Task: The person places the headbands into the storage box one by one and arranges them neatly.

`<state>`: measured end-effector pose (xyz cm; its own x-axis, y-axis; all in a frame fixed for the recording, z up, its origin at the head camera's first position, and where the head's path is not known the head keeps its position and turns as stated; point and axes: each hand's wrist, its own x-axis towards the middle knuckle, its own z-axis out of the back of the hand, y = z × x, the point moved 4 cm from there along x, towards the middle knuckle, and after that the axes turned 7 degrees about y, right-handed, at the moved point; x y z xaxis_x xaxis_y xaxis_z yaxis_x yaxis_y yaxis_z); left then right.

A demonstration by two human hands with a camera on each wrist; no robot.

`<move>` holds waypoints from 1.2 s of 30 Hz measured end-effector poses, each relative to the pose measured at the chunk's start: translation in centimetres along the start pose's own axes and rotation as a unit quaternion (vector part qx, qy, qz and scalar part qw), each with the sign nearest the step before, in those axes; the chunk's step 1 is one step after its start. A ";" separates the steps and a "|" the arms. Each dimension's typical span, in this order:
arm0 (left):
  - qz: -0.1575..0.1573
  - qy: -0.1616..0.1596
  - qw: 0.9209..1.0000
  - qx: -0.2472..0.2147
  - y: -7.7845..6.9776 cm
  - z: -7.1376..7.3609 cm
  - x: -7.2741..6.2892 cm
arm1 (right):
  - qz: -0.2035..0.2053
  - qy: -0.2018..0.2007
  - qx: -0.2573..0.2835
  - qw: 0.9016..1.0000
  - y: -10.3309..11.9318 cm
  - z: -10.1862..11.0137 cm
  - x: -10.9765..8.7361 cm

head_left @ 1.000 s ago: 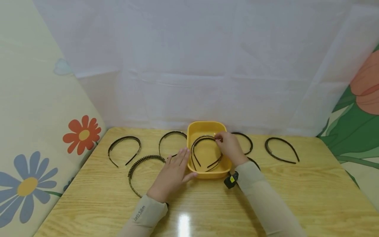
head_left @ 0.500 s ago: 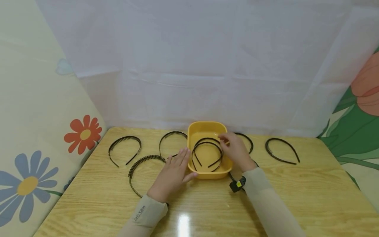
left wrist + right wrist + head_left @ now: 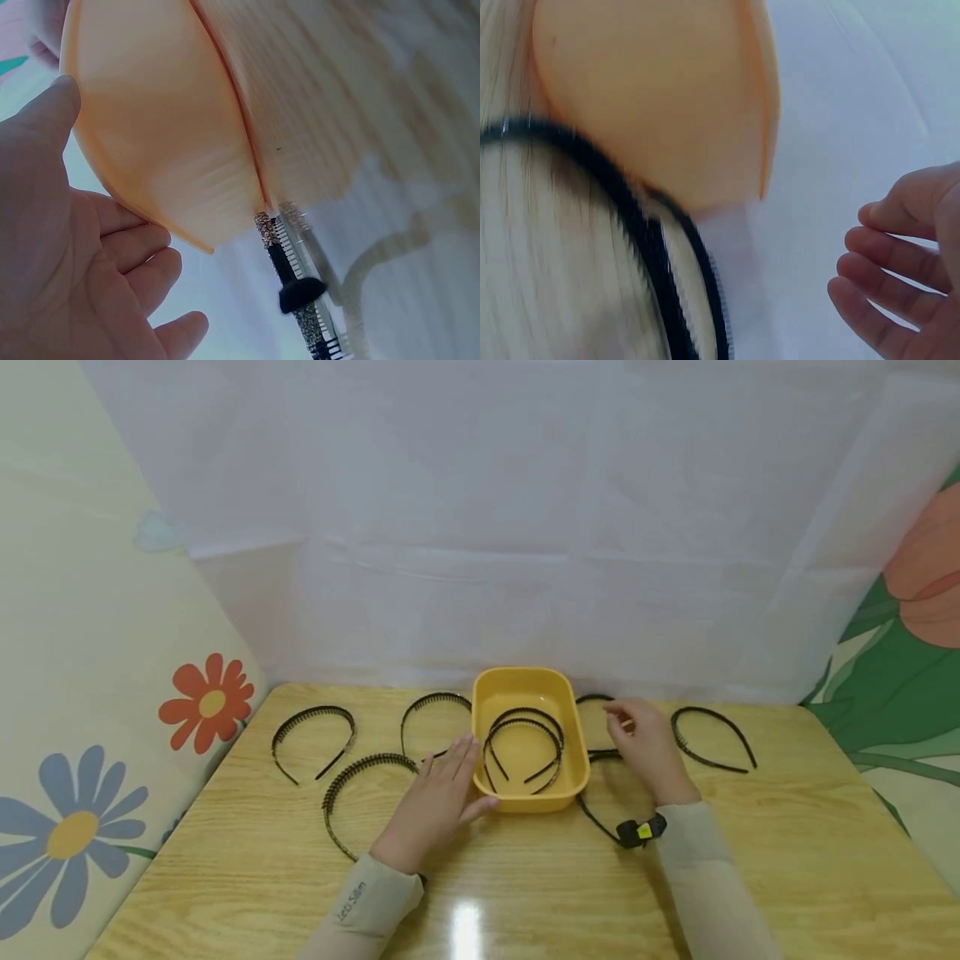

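A yellow plastic bin (image 3: pixel 528 805) stands at the middle of the table, with two black toothed headbands (image 3: pixel 525 722) lying inside it. My left hand (image 3: pixel 431 806) rests against the bin's left side, fingers extended. In the left wrist view, that hand's thumb and fingertips (image 3: pixel 154 281) lie along the rim. To the right of the bin, my right hand (image 3: pixel 651 752) hovers with loosely bent fingers and nothing in them. Below it are a headband at the back (image 3: pixel 595 697) and one nearer the front (image 3: pixel 598 823), both partly hidden by the hand and wrist.
Left of the bin lie several more headbands: one far left (image 3: pixel 315 710), one at the back (image 3: pixel 438 696), one in front (image 3: pixel 360 762). Another headband (image 3: pixel 708 710) is at the far right. A white cloth (image 3: pixel 480 543) hangs behind the wooden table (image 3: pixel 525 893).
My right hand has let go of a headband inside the bin and moved right, out over the headbands beside it. The left hand has stayed at the bin's side.
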<state>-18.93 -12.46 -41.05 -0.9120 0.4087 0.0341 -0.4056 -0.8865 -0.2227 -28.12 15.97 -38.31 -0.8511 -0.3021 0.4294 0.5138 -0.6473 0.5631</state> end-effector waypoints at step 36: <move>-0.001 -0.002 1.000 -0.001 0.0 0.0 0.0 | -0.308 0.076 -0.005 0.948 -10.0 5.6 -5.5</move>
<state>-18.97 -12.47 -41.09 -0.9114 0.4097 0.0380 -0.4073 -0.8853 -0.2243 -27.98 28.03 -42.35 -0.9955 0.0398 -0.0857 -0.0870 -0.7404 0.6665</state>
